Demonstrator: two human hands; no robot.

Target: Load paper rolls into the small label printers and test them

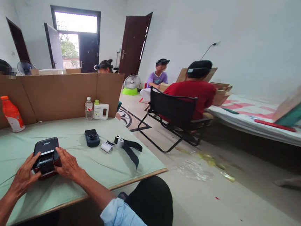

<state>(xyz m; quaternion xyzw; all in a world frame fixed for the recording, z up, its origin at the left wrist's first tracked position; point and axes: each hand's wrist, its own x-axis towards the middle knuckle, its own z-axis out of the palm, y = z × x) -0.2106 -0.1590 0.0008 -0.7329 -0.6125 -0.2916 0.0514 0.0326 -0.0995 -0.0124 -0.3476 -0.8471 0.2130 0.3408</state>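
A black label printer with dark red sides sits on the green-covered table. My left hand grips its left side, thumb near the front and fingers along the edge. From the right, my right hand closes round the other side of the same printer. A black strip shows at its front between my hands. Further right lies a smaller dark portable printer. Beside that are a crumpled white label piece and small paper rolls, with a black ribbon trailing toward the table edge.
A cardboard divider stands along the table's back. Before it are an orange bottle, a clear water bottle and a white jug. On the right, a person in red sits in a black folding chair. Plastic scraps litter the floor.
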